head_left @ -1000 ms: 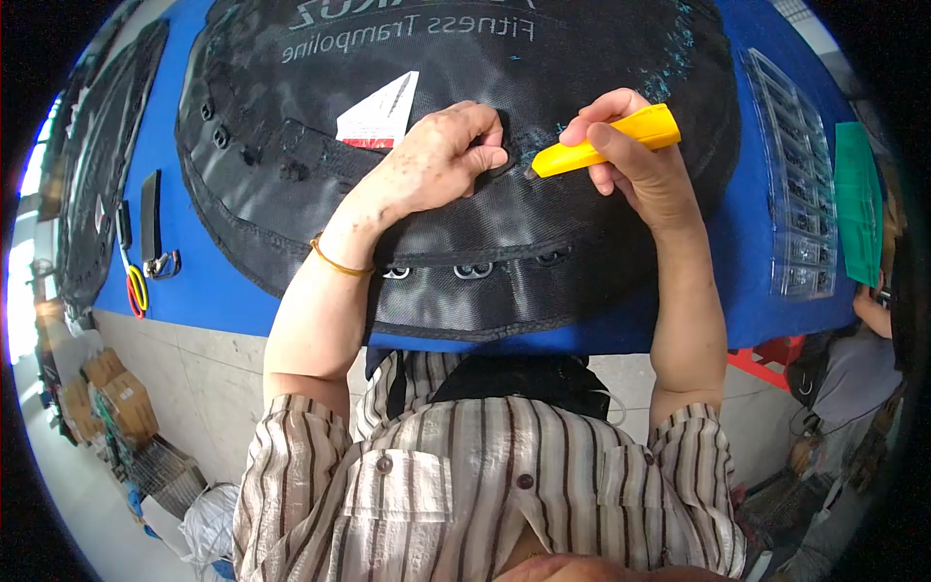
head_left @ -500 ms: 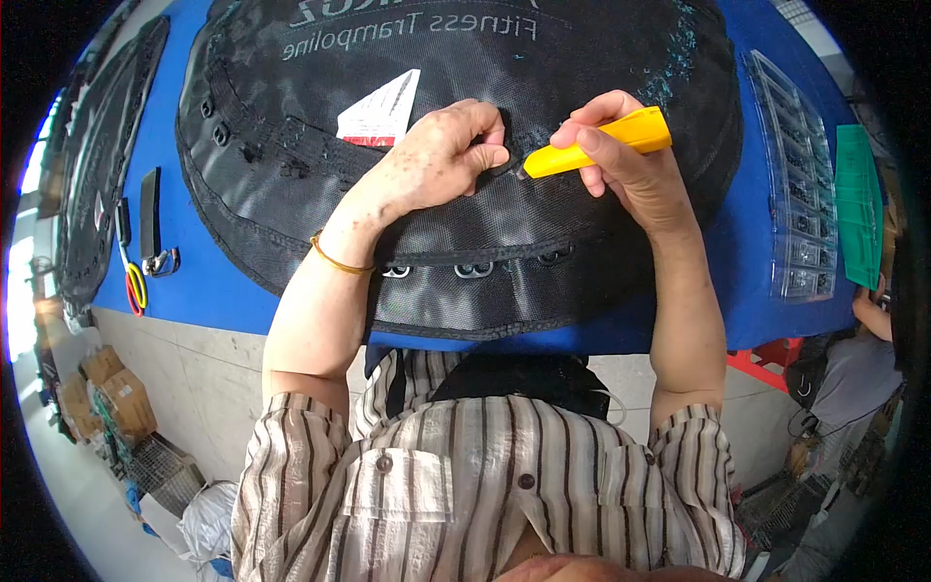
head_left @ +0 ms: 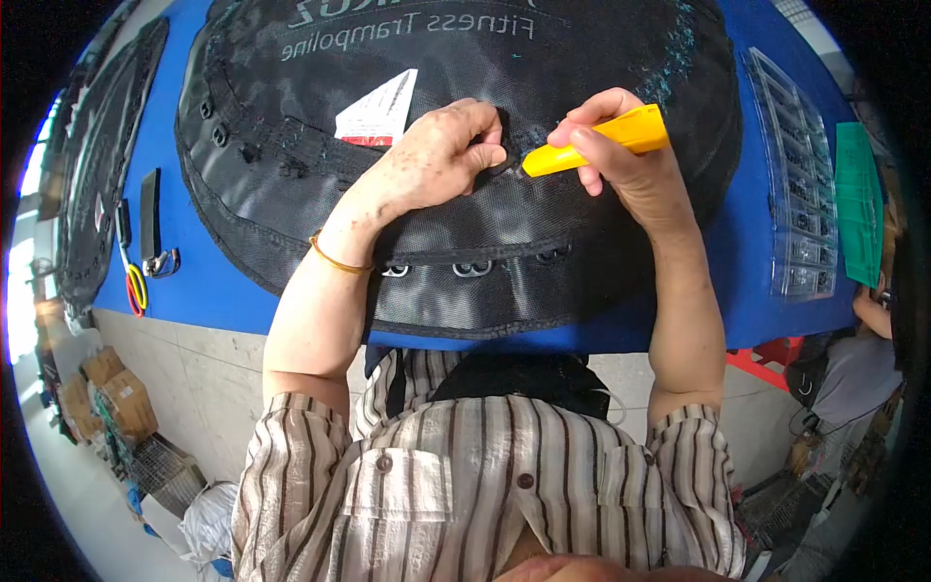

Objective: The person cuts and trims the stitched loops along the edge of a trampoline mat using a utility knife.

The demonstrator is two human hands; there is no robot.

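A black trampoline mat (head_left: 582, 58), with mirrored "Fitness Trampoline" lettering near the top, is spread in front of me. My left hand (head_left: 441, 153) rests on it, thumb and bent fingers pinching a black strip of its webbing. In my right hand (head_left: 626, 170) is a yellow-handled cutter (head_left: 635, 129), tilted with its narrow end against the mat beside my left fingertips. The cutter's tip is too small to make out. A white paper label (head_left: 381, 109) with a red band pokes out beside my left wrist. Metal rings (head_left: 473, 269) line the near flap.
Blue cloth (head_left: 233, 291) covers the table. To the left lie scissors with red and yellow handles (head_left: 137, 291), a black strip (head_left: 149, 213) and another black mat (head_left: 107, 175). On the right are a clear compartment box (head_left: 805, 194) and a green tray (head_left: 858, 204). Another person's arm (head_left: 873, 315) shows beyond.
The cutter and my right hand have shifted very slightly left, and its dark tip shows less now. My left hand keeps its pinch. The view has drifted a little.
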